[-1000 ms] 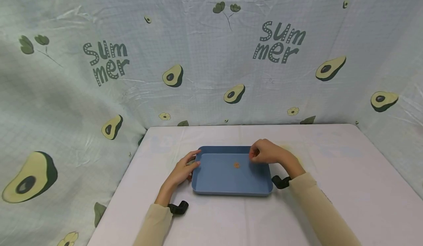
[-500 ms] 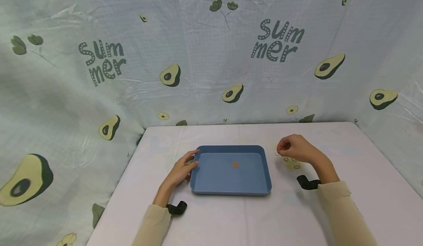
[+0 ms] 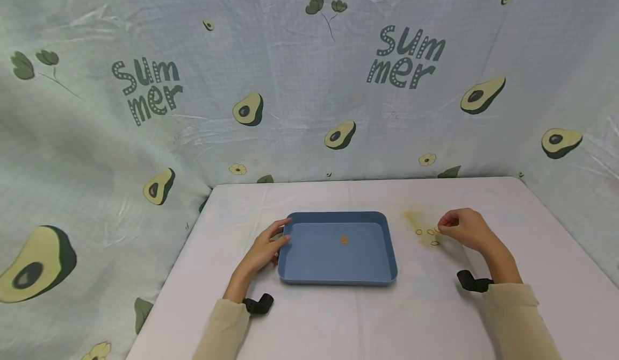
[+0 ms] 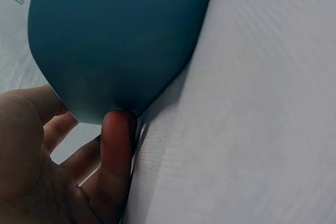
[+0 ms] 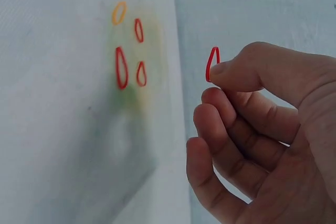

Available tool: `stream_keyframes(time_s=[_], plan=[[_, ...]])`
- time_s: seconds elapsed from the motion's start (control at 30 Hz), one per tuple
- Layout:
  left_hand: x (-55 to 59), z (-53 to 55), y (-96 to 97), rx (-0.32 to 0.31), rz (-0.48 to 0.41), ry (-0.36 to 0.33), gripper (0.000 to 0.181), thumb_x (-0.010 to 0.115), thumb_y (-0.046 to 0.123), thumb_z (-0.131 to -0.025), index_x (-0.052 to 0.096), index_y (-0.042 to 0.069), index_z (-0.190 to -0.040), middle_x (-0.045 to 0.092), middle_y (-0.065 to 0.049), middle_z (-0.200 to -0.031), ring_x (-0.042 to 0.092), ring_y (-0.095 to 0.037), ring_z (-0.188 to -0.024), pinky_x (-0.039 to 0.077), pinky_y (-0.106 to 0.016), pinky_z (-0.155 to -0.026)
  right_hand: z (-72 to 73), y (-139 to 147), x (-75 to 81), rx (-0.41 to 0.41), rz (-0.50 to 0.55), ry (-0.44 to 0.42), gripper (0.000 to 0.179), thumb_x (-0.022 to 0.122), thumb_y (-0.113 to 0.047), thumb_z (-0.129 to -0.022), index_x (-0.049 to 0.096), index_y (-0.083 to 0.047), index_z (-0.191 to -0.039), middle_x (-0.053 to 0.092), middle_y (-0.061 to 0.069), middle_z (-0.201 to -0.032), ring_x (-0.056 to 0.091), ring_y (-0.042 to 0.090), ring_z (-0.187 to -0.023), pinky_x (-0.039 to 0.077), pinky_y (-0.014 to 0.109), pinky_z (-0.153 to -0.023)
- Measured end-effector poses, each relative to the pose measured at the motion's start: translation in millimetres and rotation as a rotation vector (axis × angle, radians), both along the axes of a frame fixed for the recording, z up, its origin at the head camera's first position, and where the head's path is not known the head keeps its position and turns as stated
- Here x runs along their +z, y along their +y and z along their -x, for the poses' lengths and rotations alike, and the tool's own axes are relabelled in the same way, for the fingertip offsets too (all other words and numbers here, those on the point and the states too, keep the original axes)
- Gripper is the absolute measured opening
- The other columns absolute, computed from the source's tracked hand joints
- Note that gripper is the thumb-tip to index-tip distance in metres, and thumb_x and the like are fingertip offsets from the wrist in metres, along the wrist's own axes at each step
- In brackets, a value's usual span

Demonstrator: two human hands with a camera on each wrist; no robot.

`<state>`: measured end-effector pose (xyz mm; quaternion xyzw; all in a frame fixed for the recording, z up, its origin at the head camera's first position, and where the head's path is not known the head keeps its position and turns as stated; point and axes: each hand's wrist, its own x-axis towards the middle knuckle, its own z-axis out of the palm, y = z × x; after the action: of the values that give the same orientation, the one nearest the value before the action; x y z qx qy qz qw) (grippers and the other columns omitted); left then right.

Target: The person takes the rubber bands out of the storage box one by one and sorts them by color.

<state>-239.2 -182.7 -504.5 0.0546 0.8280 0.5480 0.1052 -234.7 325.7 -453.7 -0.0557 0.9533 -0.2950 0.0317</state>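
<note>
My left hand (image 3: pixel 265 250) holds the left edge of a shallow blue tray (image 3: pixel 333 266). In the left wrist view, fingers curl about the corner of the tray wall (image 4: pixel 115 51). A small orange cluster (image 3: pixel 344 239) lies on the tray floor, too small to make out. Thumb and index finger of my right hand (image 5: pixel 262 114) pinch a thin red rubber band (image 5: pixel 209 69) above the table, right of the tray. On the table beside this hand lie several more small bands, including a large red band (image 5: pixel 118 66) and an orange-yellow band (image 5: pixel 114 15).
A pale cloth covers the table (image 3: pixel 338 317); a yellowish print (image 3: pixel 413 217) shows near the loose bands. Behind the table hangs a printed curtain (image 3: pixel 290 150) with avocados and lettering. Both wrists wear black cameras (image 3: pixel 258 304).
From over the tray, my right hand has moved right to the loose bands, and a red rubber band now shows in its pinch. The left hand stays at the tray.
</note>
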Motion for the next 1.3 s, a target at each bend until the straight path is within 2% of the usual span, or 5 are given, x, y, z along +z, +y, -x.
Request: stream_keyframes(time_s=[0.7,0.9,1.0,1.17,1.3], plan=[[-1.8,0.4,1.7,-0.003,-0.008,0.002,0.053,0.063,0.027,-0.102,0.049,0.031,-0.154,0.044,-0.022,-0.159,0.056,-0.019,-0.073,0.049,-0.031,-0.053,3.7,10,-26.5,-0.276,-0.011,-0.087,0.028,0.068,-0.018,-0.092,0.074,0.008,-0.101,0.071,0.021,-0.094,0.059,0.029,-0.082,0.045,0.032,-0.065],[0.8,-0.1,1.9,-0.017,-0.012,-0.001,0.053,0.062,0.027,-0.103,0.049,0.030,-0.154,0.042,-0.023,-0.161,0.053,-0.018,-0.071,0.049,-0.031,-0.053,1.1,9,-28.1,-0.290,-0.009,-0.069,0.031,0.070,-0.019,-0.091,0.074,0.010,-0.101,0.072,0.026,-0.099,0.061,0.035,-0.088,0.048,0.041,-0.072],[0.3,0.9,1.4,-0.024,-0.008,0.002,0.053,0.062,0.027,-0.104,0.048,0.028,-0.155,0.041,-0.025,-0.161,0.052,-0.017,-0.070,0.049,-0.031,-0.053,0.2,9,-28.7,-0.286,0.001,-0.076,0.033,0.070,-0.020,-0.091,0.073,0.011,-0.103,0.072,0.025,-0.097,0.062,0.032,-0.085,0.047,0.035,-0.068],[-0.2,0.5,0.3,-0.020,-0.004,0.000,0.054,0.062,0.026,-0.104,0.047,0.027,-0.156,0.041,-0.025,-0.161,0.053,-0.017,-0.071,0.049,-0.031,-0.053,-1.9,8,-24.7,-0.213,0.046,-0.148,0.036,0.071,-0.023,-0.093,0.071,0.009,-0.109,0.071,0.019,-0.095,0.061,0.025,-0.083,0.049,0.030,-0.066],[-0.1,-0.4,0.3,-0.001,0.002,-0.004,0.054,0.062,0.026,-0.103,0.048,0.028,-0.155,0.044,-0.023,-0.159,0.055,-0.018,-0.073,0.049,-0.030,-0.052,-3.2,6,-20.6,-0.123,0.047,-0.176,0.030,0.075,-0.024,-0.091,0.074,0.004,-0.102,0.072,0.013,-0.093,0.062,0.022,-0.082,0.051,0.031,-0.068]])
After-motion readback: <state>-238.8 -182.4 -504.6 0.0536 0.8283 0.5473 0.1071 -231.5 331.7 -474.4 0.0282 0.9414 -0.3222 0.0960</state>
